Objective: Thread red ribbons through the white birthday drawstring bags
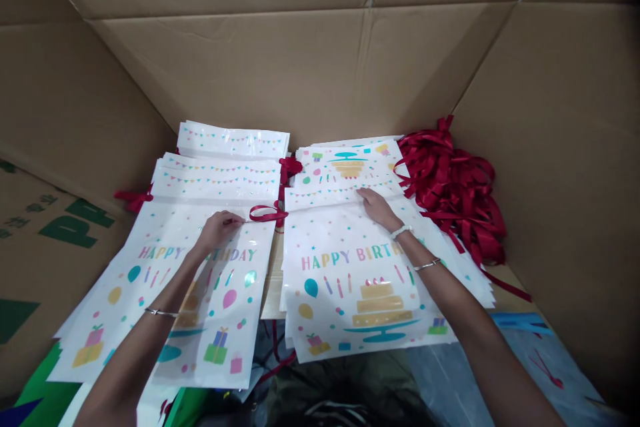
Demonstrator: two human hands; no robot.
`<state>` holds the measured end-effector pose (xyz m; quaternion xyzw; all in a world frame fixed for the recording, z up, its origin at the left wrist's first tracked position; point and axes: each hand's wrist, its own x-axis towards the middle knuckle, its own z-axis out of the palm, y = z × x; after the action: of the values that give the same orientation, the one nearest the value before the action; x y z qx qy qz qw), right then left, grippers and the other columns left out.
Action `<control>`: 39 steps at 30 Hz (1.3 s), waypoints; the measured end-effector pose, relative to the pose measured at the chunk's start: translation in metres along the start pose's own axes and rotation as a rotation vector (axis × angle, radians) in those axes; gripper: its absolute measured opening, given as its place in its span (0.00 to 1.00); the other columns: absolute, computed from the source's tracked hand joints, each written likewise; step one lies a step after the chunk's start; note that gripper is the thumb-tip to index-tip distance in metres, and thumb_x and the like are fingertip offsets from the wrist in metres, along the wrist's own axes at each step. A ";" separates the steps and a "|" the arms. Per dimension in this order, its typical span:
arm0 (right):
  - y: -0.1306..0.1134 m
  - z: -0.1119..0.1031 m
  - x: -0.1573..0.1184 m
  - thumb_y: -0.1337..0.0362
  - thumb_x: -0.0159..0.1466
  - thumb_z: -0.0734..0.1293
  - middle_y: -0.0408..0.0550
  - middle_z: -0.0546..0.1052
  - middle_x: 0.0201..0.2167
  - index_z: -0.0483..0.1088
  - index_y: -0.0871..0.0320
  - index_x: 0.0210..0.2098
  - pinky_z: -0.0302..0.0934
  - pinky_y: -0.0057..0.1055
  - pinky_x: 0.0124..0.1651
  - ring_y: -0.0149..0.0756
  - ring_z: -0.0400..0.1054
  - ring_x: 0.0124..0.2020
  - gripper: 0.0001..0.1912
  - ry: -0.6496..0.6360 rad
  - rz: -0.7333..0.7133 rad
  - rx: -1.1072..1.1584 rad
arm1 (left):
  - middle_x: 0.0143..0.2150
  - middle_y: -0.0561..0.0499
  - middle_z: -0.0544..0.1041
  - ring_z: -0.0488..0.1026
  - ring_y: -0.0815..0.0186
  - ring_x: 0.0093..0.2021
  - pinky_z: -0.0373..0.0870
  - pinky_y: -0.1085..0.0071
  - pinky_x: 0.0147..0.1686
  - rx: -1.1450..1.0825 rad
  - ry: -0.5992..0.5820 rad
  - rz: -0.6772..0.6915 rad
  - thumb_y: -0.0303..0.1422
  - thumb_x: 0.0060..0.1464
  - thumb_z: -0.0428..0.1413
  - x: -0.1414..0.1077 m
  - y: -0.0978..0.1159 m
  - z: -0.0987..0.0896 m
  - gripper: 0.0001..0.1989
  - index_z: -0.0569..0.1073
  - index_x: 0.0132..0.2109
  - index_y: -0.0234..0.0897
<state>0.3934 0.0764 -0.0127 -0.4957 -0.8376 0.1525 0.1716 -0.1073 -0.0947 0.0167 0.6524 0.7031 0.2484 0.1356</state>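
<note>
Many birthday bags (345,293), cardboard walls (280,67), red ribbons (453,193)

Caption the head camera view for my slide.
Left hand at a red ribbon on a Happy Birthday bag, right hand on a second stack, inside a cardboard box.

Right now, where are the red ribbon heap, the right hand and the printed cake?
Red ribbon heap (453,190), head view, on the heap's middle.
Right hand (380,208), head view, on the back of the hand.
Printed cake (383,303), head view, on its middle tier.
</note>
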 end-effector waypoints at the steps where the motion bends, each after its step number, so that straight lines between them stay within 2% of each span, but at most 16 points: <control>1: 0.000 0.001 -0.001 0.73 0.68 0.54 0.55 0.67 0.69 0.67 0.64 0.69 0.53 0.46 0.75 0.42 0.59 0.72 0.32 -0.008 -0.001 -0.006 | 0.40 0.43 0.83 0.77 0.50 0.44 0.72 0.60 0.49 -0.014 -0.009 0.004 0.48 0.52 0.57 0.000 0.005 0.001 0.17 0.83 0.36 0.42; 5: -0.003 0.004 -0.001 0.73 0.69 0.52 0.54 0.66 0.70 0.64 0.65 0.72 0.52 0.43 0.75 0.39 0.58 0.72 0.33 -0.016 -0.013 0.017 | 0.38 0.44 0.82 0.77 0.52 0.43 0.71 0.62 0.46 -0.077 -0.004 -0.022 0.48 0.50 0.57 0.003 0.031 0.012 0.16 0.80 0.35 0.41; 8: -0.004 0.005 -0.001 0.72 0.70 0.52 0.52 0.66 0.70 0.64 0.63 0.72 0.52 0.43 0.75 0.39 0.58 0.72 0.32 -0.005 -0.004 0.014 | 0.36 0.47 0.80 0.76 0.57 0.38 0.71 0.64 0.41 -0.188 0.001 -0.083 0.48 0.48 0.59 0.005 0.047 0.024 0.17 0.75 0.36 0.40; 13: -0.005 0.005 -0.002 0.70 0.72 0.52 0.52 0.68 0.69 0.65 0.61 0.71 0.53 0.45 0.74 0.42 0.58 0.72 0.31 0.010 0.005 -0.022 | 0.34 0.52 0.76 0.74 0.60 0.35 0.69 0.65 0.37 -0.295 0.024 -0.092 0.46 0.48 0.62 0.006 0.061 0.036 0.20 0.67 0.41 0.41; 16: -0.009 0.004 -0.003 0.71 0.71 0.54 0.53 0.69 0.68 0.67 0.62 0.70 0.52 0.46 0.73 0.45 0.58 0.72 0.30 0.028 -0.018 -0.084 | 0.40 0.49 0.75 0.74 0.57 0.40 0.71 0.63 0.41 -0.243 0.117 -0.082 0.45 0.48 0.64 0.001 0.064 0.035 0.21 0.66 0.43 0.41; 19: -0.013 0.003 -0.003 0.72 0.70 0.54 0.55 0.70 0.67 0.69 0.63 0.68 0.52 0.46 0.73 0.47 0.60 0.71 0.29 0.032 -0.029 -0.138 | 0.47 0.43 0.74 0.72 0.52 0.50 0.71 0.57 0.51 -0.102 0.242 0.006 0.45 0.56 0.60 -0.010 0.066 0.034 0.17 0.70 0.45 0.40; 21: -0.014 0.003 -0.004 0.71 0.71 0.55 0.57 0.70 0.67 0.70 0.64 0.67 0.53 0.46 0.72 0.47 0.61 0.70 0.28 0.021 -0.021 -0.155 | 0.51 0.40 0.74 0.69 0.49 0.56 0.66 0.51 0.58 0.005 0.254 0.064 0.43 0.62 0.55 -0.016 0.067 0.037 0.13 0.75 0.46 0.39; 23: -0.015 0.003 -0.004 0.71 0.71 0.55 0.58 0.70 0.67 0.71 0.64 0.66 0.54 0.45 0.72 0.47 0.62 0.69 0.28 0.011 -0.014 -0.164 | 0.56 0.37 0.72 0.66 0.46 0.60 0.62 0.46 0.61 0.089 0.245 0.070 0.39 0.65 0.51 -0.020 0.067 0.043 0.14 0.79 0.46 0.39; 26: -0.015 0.003 -0.005 0.71 0.72 0.54 0.58 0.69 0.68 0.72 0.64 0.65 0.53 0.44 0.72 0.46 0.61 0.69 0.27 0.012 -0.015 -0.164 | 0.62 0.35 0.70 0.64 0.43 0.62 0.62 0.45 0.61 0.141 0.234 0.010 0.35 0.65 0.49 -0.016 0.064 0.053 0.18 0.81 0.52 0.38; 28: -0.015 0.003 -0.006 0.71 0.72 0.54 0.57 0.69 0.68 0.72 0.64 0.65 0.53 0.44 0.72 0.46 0.61 0.70 0.27 0.014 -0.019 -0.159 | 0.61 0.34 0.71 0.66 0.43 0.61 0.62 0.46 0.61 0.141 0.206 -0.013 0.33 0.64 0.48 -0.010 0.060 0.056 0.20 0.81 0.54 0.37; 33: -0.013 0.004 -0.006 0.71 0.71 0.54 0.58 0.69 0.68 0.72 0.64 0.65 0.54 0.44 0.72 0.46 0.62 0.69 0.28 0.020 -0.032 -0.155 | 0.51 0.36 0.79 0.69 0.44 0.59 0.62 0.48 0.61 0.091 0.126 -0.047 0.33 0.61 0.51 0.003 0.060 0.056 0.16 0.84 0.45 0.38; 35: -0.011 0.006 -0.006 0.71 0.71 0.54 0.58 0.70 0.67 0.73 0.64 0.65 0.55 0.45 0.71 0.46 0.62 0.69 0.27 0.032 -0.037 -0.152 | 0.50 0.36 0.80 0.69 0.45 0.60 0.61 0.51 0.61 0.080 0.091 -0.147 0.33 0.60 0.53 0.006 0.064 0.056 0.14 0.84 0.42 0.37; 39: -0.007 0.010 -0.005 0.71 0.71 0.54 0.58 0.71 0.66 0.74 0.62 0.63 0.57 0.46 0.70 0.47 0.63 0.68 0.27 0.071 -0.045 -0.142 | 0.53 0.39 0.80 0.69 0.48 0.63 0.59 0.58 0.63 0.073 0.063 -0.371 0.34 0.59 0.55 0.012 0.071 0.060 0.12 0.83 0.40 0.35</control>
<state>0.3855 0.0677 -0.0196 -0.4926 -0.8508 0.0711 0.1688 -0.0174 -0.0712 0.0056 0.5079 0.8238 0.2137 0.1331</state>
